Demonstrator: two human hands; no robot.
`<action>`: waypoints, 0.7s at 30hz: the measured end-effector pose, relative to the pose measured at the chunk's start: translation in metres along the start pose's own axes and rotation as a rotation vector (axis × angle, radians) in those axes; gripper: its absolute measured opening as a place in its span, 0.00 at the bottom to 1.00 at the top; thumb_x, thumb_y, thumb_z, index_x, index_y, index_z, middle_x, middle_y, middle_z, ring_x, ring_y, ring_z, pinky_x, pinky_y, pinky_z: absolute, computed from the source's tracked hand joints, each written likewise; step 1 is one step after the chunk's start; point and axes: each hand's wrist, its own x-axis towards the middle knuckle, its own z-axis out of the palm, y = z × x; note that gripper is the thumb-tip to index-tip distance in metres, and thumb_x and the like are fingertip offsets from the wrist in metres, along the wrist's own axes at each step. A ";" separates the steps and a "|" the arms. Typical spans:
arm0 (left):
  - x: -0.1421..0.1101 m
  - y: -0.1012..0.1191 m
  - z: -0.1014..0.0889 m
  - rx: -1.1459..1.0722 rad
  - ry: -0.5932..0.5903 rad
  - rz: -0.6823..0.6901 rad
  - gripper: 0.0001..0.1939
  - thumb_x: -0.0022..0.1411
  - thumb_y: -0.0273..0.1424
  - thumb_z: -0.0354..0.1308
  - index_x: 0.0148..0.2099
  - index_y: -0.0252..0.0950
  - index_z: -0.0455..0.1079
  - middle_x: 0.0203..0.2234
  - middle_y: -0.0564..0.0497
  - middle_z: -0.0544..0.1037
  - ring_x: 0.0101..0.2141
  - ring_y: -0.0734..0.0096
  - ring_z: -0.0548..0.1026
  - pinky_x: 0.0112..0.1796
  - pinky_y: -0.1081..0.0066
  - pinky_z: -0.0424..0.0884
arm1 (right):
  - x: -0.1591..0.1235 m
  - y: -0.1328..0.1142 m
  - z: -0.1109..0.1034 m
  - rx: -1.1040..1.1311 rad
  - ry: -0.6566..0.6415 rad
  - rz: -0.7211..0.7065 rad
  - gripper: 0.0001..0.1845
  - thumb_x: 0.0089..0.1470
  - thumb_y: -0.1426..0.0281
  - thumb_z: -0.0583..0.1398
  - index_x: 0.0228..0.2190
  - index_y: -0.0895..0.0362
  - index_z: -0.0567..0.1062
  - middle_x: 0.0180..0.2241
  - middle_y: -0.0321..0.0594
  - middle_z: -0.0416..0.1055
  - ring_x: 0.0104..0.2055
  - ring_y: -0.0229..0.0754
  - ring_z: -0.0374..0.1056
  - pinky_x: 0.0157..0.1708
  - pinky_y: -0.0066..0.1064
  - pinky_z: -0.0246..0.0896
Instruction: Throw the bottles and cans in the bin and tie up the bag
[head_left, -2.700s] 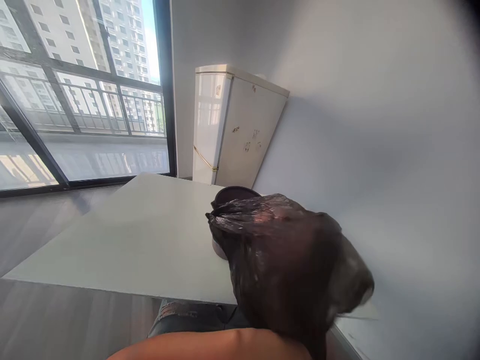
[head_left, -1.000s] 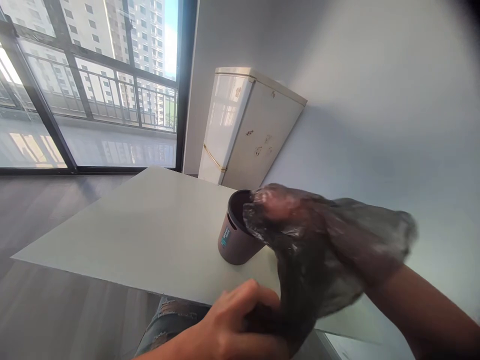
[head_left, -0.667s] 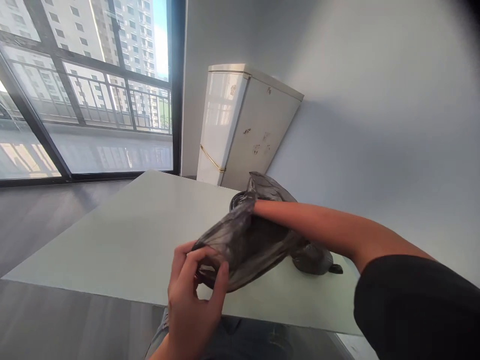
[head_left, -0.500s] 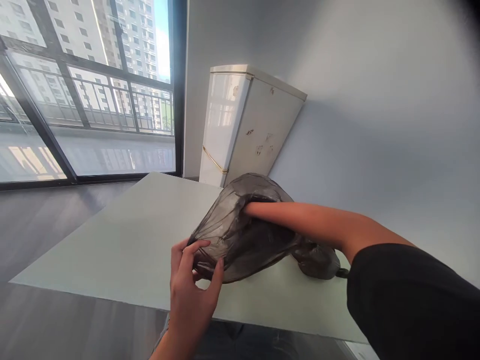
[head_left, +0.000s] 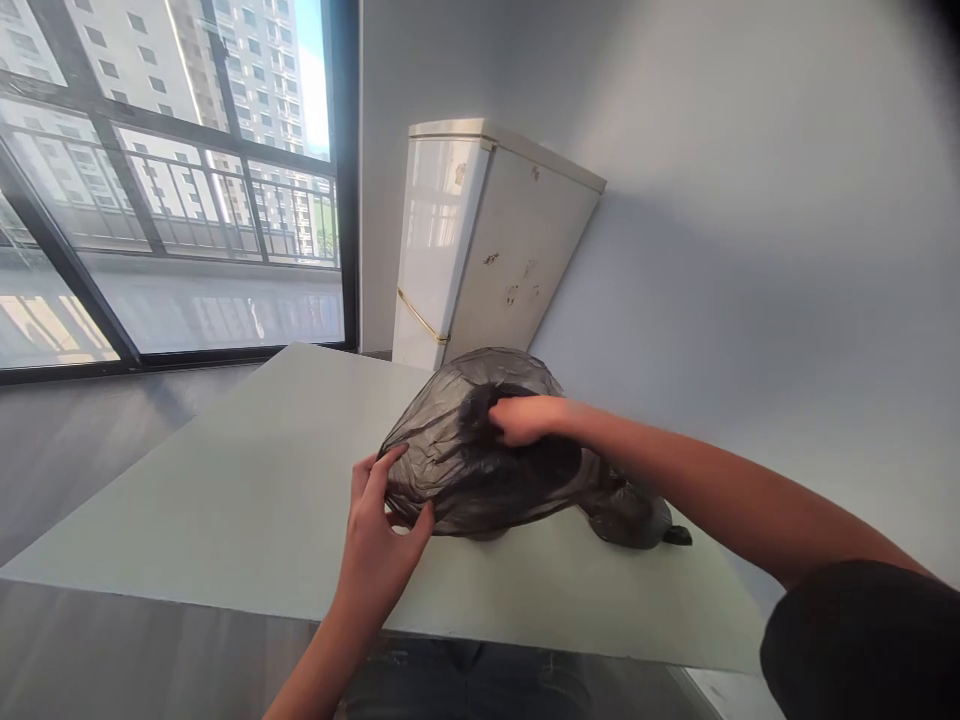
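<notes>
A dark, see-through plastic bag lies puffed out on the pale table, its mouth turned towards me. My left hand grips the bag's left side, thumb below and fingers above. At the bag's mouth is my right hand, its fingers curled in against dark material. Whether that is the bag's own film or something from inside cannot be made out. Beyond the mouth, the inside looks dark. A smaller, knotted dark plastic bag sits to the right, under my right forearm.
The pale table top reaches left and towards me, with its front edge below my hands. Behind it stands a white refrigerator against the grey wall. A large framed window fills the left side.
My right hand has drawn back out of the bag, so its knuckles now show at the mouth. My left hand keeps its grip on the bag's side. The view has shifted slightly.
</notes>
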 end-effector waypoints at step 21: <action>0.064 -0.078 0.051 -0.105 -0.634 -0.276 0.29 0.48 0.27 0.65 0.55 0.34 0.72 0.46 0.45 0.73 0.37 0.68 0.73 0.28 0.74 0.72 | -0.083 0.128 -0.005 0.949 0.123 0.231 0.38 0.64 0.35 0.51 0.47 0.54 0.81 0.47 0.48 0.82 0.52 0.54 0.78 0.57 0.46 0.71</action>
